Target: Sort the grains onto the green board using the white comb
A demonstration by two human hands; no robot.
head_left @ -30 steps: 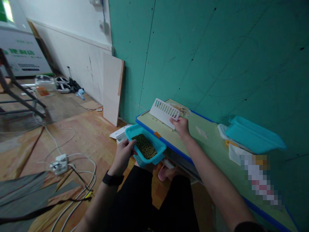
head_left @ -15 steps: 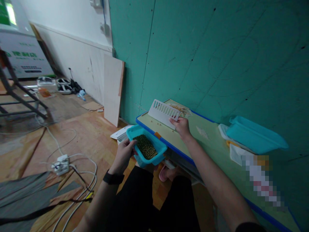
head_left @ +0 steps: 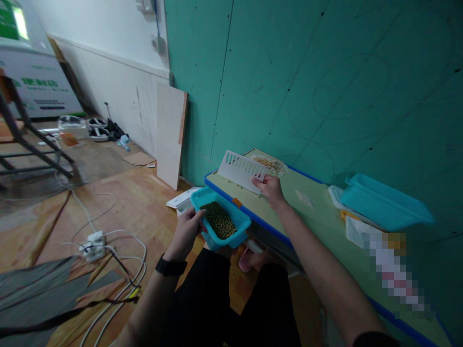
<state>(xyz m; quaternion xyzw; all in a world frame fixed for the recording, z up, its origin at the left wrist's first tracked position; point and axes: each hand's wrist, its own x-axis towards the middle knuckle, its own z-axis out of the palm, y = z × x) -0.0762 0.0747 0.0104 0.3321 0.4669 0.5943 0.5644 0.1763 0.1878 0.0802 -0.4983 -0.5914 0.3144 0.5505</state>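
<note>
At the blue front edge of the worktop (head_left: 318,217), a teal tray (head_left: 237,230) of green beans (head_left: 219,220) is held just beside the edge, off the surface, by the left hand (head_left: 186,231), whose grip is closed on the tray's end wall. A white slotted panel (head_left: 240,169) is pinched at one corner in the grip of the right hand (head_left: 269,188) and tilted over the worktop. Pale grains (head_left: 269,165) are scattered just behind it.
</note>
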